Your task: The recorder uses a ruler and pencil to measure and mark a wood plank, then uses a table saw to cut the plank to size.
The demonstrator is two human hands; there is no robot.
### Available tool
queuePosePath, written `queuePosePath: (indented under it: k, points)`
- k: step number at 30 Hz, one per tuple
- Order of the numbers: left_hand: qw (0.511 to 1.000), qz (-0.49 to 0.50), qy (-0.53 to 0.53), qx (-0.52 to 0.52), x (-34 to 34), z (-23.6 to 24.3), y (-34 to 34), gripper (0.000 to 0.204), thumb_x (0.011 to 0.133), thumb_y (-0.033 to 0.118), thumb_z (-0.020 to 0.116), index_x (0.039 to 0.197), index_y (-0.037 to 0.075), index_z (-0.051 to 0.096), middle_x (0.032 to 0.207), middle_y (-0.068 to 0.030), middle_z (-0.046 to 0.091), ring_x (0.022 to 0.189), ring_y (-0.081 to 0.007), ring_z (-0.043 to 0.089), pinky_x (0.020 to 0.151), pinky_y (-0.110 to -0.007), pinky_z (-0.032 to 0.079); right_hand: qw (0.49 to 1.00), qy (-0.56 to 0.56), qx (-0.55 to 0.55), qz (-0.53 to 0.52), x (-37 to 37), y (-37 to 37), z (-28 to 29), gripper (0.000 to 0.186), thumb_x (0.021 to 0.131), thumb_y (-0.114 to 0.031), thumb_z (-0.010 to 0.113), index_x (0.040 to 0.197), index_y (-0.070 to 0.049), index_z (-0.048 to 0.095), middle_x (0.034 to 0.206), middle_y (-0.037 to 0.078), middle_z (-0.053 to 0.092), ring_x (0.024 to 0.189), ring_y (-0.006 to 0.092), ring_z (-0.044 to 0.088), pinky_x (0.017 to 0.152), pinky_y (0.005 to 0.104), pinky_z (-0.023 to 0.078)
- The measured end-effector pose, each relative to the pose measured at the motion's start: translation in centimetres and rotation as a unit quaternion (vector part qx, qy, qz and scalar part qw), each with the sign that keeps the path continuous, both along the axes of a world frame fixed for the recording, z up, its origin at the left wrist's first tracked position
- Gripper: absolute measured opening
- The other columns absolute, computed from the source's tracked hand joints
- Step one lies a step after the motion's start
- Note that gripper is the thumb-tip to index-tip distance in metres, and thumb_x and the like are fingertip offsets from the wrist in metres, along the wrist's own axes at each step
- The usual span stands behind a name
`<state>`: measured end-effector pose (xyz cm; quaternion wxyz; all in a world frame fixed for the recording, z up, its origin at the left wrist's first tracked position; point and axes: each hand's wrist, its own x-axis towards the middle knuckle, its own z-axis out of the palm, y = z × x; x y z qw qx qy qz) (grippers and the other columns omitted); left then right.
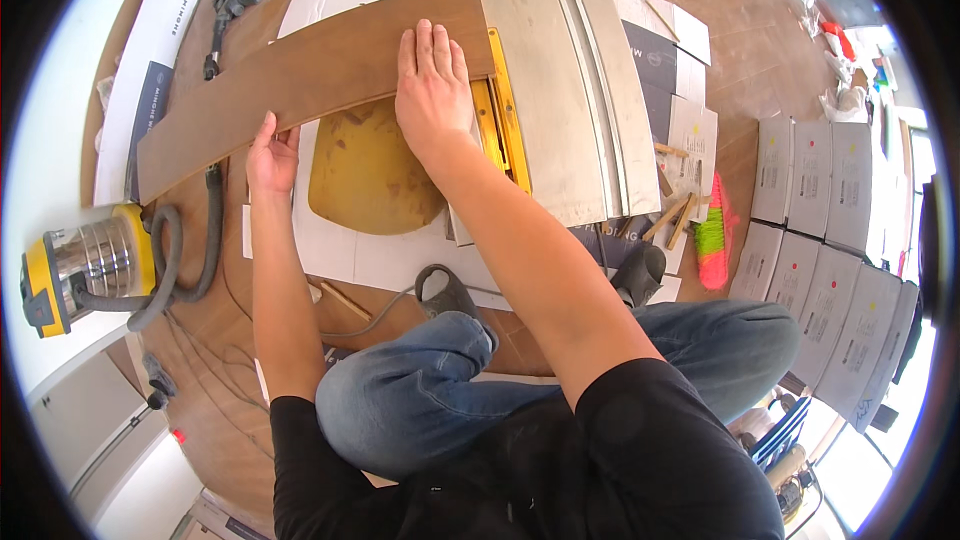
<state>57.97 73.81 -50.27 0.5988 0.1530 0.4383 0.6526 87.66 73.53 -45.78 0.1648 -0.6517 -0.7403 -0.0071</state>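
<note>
A long brown floorboard (330, 55) lies slantwise in front of me, its right end beside the grey metal machine table (545, 90). My left hand (272, 155) grips the board's near edge, thumb up at the edge and the other fingers partly hidden beneath. Flat on the board near its right end rests my right hand (435, 85), fingers stretched out and side by side. Just right of that hand runs a yellow slotted bar (507, 110) along the table's left side. Below the board shows a worn yellow panel (370, 175).
White cardboard sheets (330, 250) lie under the machine. At left stands a yellow vacuum cleaner (90, 265) with a grey hose (213, 230). Wood offcuts (680, 220) and a pink-green knitted thing (712, 240) are at right, near stacked cartons (815, 240). A cable (375, 315) crosses near my foot.
</note>
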Motion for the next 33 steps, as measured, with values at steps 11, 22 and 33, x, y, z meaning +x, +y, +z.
queuePosePath:
  k: [11, 22, 33]
  points:
    - [1.0, -0.01, -0.012, -0.001, -0.7, -0.6, -0.4, 0.038, 0.098, 0.008, 0.072, 0.134, 0.008, 0.06, 0.129, -0.0055, 0.068, 0.12, -0.0222, 0.065, 0.109, -0.042, 0.055, 1.0, 0.001, -0.006, 0.004, 0.0, -0.4, 0.0, 0.061, 0.103, -0.015, 0.046, 0.16, 0.001, 0.033, 0.169, 0.019, 0.03, 0.158, 0.0331, 0.026, 0.13, 0.0449, 0.019]
    - [1.0, -0.003, -0.011, -0.006, -0.8, -0.8, -1.2, 0.043, 0.098, 0.009, 0.073, 0.137, 0.009, 0.058, 0.133, -0.0053, 0.065, 0.12, -0.0217, 0.065, 0.11, -0.041, 0.053, 1.0, 0.004, 0.012, 0.008, 0.1, -1.1, 0.0, 0.059, 0.103, -0.018, 0.046, 0.158, 0.002, 0.037, 0.167, 0.021, 0.033, 0.157, 0.0341, 0.028, 0.129, 0.0457, 0.021]
    - [1.0, -0.001, -0.011, 0.001, -0.3, -0.6, -2.7, 0.04, 0.099, 0.009, 0.07, 0.137, 0.007, 0.058, 0.132, -0.0067, 0.066, 0.122, -0.0224, 0.064, 0.112, -0.041, 0.052, 0.998, -0.033, -0.038, 0.021, 0.3, -2.3, 0.9, 0.064, 0.104, -0.016, 0.045, 0.161, 0.004, 0.028, 0.17, 0.022, 0.025, 0.159, 0.035, 0.023, 0.13, 0.0449, 0.018]
